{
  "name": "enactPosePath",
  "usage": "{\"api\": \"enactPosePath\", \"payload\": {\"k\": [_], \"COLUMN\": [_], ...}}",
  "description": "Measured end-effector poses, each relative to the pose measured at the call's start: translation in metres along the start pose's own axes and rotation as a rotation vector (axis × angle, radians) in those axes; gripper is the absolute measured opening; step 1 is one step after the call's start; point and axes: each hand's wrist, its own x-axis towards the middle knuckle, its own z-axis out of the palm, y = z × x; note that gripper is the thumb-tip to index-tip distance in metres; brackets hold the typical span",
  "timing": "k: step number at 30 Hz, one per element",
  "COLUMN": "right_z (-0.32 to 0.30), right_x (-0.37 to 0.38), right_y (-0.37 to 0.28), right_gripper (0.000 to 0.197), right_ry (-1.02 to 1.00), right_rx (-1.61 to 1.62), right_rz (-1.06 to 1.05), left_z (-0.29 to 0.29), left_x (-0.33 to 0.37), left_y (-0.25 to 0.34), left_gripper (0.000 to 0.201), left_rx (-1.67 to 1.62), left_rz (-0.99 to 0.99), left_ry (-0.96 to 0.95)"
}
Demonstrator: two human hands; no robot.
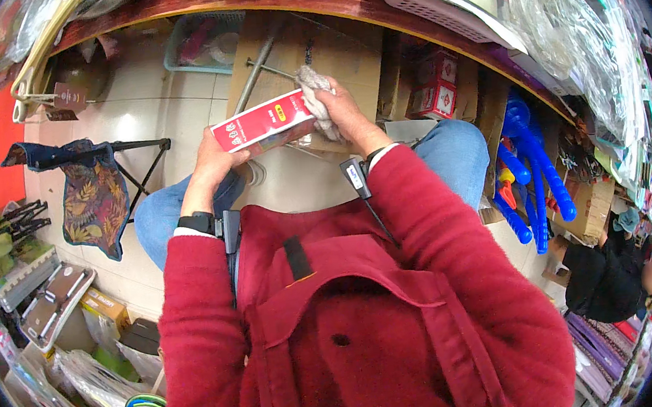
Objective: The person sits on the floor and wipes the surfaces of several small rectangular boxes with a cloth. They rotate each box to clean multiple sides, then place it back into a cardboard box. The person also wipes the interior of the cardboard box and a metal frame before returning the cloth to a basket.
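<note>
Before me, above the floor between my knees, a red and white box is held at a slight tilt. My left hand grips its left end, thumb along the near side. At the right end my right hand is closed around a crumpled greyish-white cloth, which presses against the box. Part of the cloth is hidden under the fingers. The box's near side looks clear or shiny, and its contents cannot be made out.
Cardboard and a metal tube lie under the red tabletop. A pale blue basket sits behind. At left stands a leaf-patterned folding stool; at right, blue plastic items, red boxes and another person.
</note>
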Motion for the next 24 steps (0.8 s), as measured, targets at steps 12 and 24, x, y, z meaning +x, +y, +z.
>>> {"api": "enactPosePath", "payload": {"k": [12,24], "right_z": [-0.022,-0.018], "right_x": [-0.067,-0.068], "right_y": [-0.022,-0.029], "right_gripper": [0.034,0.071], "right_ry": [-0.16,0.195], "right_rx": [-1.049,-1.011], "right_rz": [0.065,-0.012], "left_z": [-0.01,-0.017], "left_x": [0.002,-0.008], "left_y": [0.016,0.082], "left_gripper": [0.06,0.08], "left_rx": [0.025,0.157], "left_rz": [0.02,0.04], "left_ry": [-0.01,0.148]}}
